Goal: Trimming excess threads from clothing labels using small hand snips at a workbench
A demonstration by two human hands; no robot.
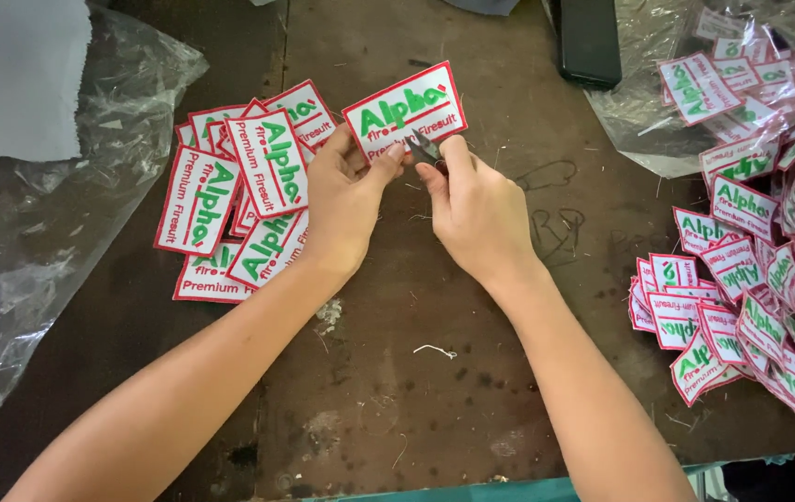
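The left hand [346,200] pinches a white patch [405,110] with a red border and green lettering by its lower edge, above the middle of the bench [388,372]. The right hand [477,209] has its fingers closed on small thread snips [424,147] at that same edge. Keeping the patch taut and the blades flat against the border should spare the stitching. A trimmed-looking pile [235,195] lies left, a larger heap [760,279] along the right edge, plastic bags [16,232] beyond. Nothing blocks the hands.
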